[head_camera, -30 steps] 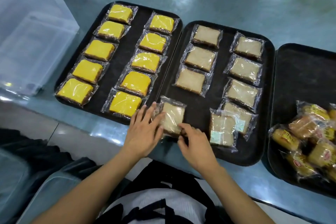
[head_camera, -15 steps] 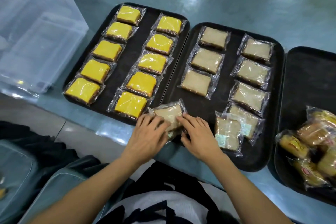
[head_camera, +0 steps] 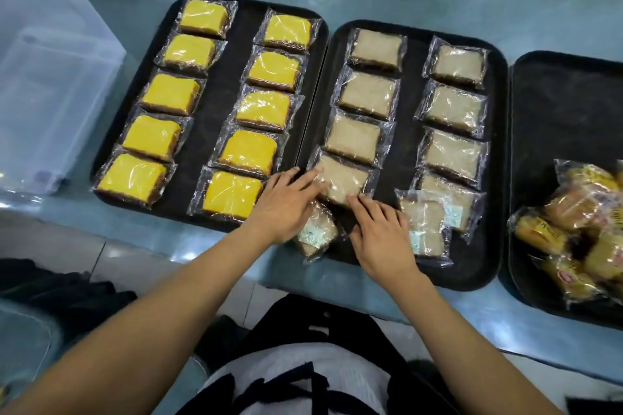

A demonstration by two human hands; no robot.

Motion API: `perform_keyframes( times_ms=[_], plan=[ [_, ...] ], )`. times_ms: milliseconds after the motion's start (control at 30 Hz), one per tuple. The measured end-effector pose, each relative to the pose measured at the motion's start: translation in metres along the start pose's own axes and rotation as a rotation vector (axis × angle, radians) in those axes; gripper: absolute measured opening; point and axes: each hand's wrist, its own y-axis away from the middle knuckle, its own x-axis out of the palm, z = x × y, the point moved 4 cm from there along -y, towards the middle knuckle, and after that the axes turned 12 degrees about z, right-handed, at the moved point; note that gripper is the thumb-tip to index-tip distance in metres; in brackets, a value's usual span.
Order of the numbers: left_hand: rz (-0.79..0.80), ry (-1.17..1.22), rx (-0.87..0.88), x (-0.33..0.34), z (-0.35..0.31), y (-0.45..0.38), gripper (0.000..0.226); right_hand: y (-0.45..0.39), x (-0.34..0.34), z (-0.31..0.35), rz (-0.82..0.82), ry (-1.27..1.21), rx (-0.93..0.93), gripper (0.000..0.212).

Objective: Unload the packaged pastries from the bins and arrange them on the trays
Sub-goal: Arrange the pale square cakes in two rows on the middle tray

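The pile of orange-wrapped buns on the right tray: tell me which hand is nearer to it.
Right. The right hand rests on the middle tray, closer to the pile of buns; the left hand lies beyond it, by the yellow cakes.

No print is readable: the wrapped buns' [head_camera: 553, 209] red logos and the pastry stickers [head_camera: 312, 235] blur.
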Motion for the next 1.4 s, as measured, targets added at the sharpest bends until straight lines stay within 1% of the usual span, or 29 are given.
perform_keyframes(
  times_ms=[67,133,167,200,267,367,433,533,600,700,800,900,1000,1067,1100,1200,1233,1333,1400],
  plan=[
    [-0.059,0.094,-0.044,-0.002,0.014,0.009,0.058,0.003,0.0,0.001,-0.017,-0.049,0.021,0.057],
    [-0.153,0.152,-0.088,0.001,0.028,0.027,0.054,0.011,0.002,0.002,-0.079,-0.089,0.043,0.055],
    [-0.179,0.15,-0.081,0.005,0.031,0.037,0.049,0.016,0.005,0.004,-0.108,-0.1,0.043,0.053],
    [-0.18,0.134,-0.055,0.011,0.031,0.046,0.045,0.021,0.008,0.006,-0.119,-0.103,0.034,0.05],
    [-0.147,0.106,0.005,0.026,0.025,0.062,0.047,0.028,0.018,0.016,-0.08,-0.086,-0.003,0.045],
    [-0.132,0.097,-0.008,0.039,0.017,0.074,0.049,0.028,0.024,0.025,-0.027,-0.076,-0.017,0.043],
    [-0.151,0.103,-0.021,0.04,0.015,0.074,0.044,0.02,0.013,0.024,-0.06,-0.083,0.009,0.038],
    [-0.138,0.094,-0.022,0.043,0.012,0.074,0.037,-0.005,-0.017,0.011,-0.097,-0.087,0.055,0.028],
    [-0.126,0.097,-0.027,0.045,0.01,0.076,0.041,-0.027,-0.038,0.004,-0.113,-0.064,0.052,0.031],
    [-0.121,0.091,-0.05,0.047,0.004,0.081,0.047,-0.057,-0.055,-0.001,-0.12,-0.013,-0.015,0.034],
    [-0.135,0.064,-0.062,0.049,-0.004,0.084,0.047,-0.092,-0.069,-0.018,-0.117,0.01,0.021,0.039],
    [-0.156,0.054,-0.032,0.04,-0.016,0.077,0.048,-0.124,-0.081,-0.033,-0.022,0.013,0.076,0.047],
    [-0.149,0.012,0.004,0.025,-0.029,0.056,0.055,-0.142,-0.079,-0.035,0.103,0.085,0.047,0.056],
    [-0.127,0.002,-0.011,0.016,-0.035,0.039,0.057,-0.145,-0.075,-0.036,0.133,0.106,0.042,0.059],
    [-0.11,0.007,-0.027,0.013,-0.035,0.032,0.056,-0.145,-0.074,-0.037,0.127,0.111,0.041,0.059],
    [0.009,0.031,-0.076,0.02,-0.031,0.019,0.055,-0.143,-0.072,-0.038,0.096,0.126,0.04,0.058],
    [0.015,0.044,-0.078,0.023,-0.029,0.02,0.056,-0.144,-0.072,-0.038,0.091,0.128,0.039,0.057],
    [-0.06,0.095,-0.095,0.033,-0.021,0.033,0.058,-0.139,-0.072,-0.036,0.06,0.114,0.034,0.055],
    [-0.178,0.12,-0.152,0.038,-0.013,0.049,0.054,-0.123,-0.072,-0.029,-0.048,0.052,0.004,0.047]
  ],
)
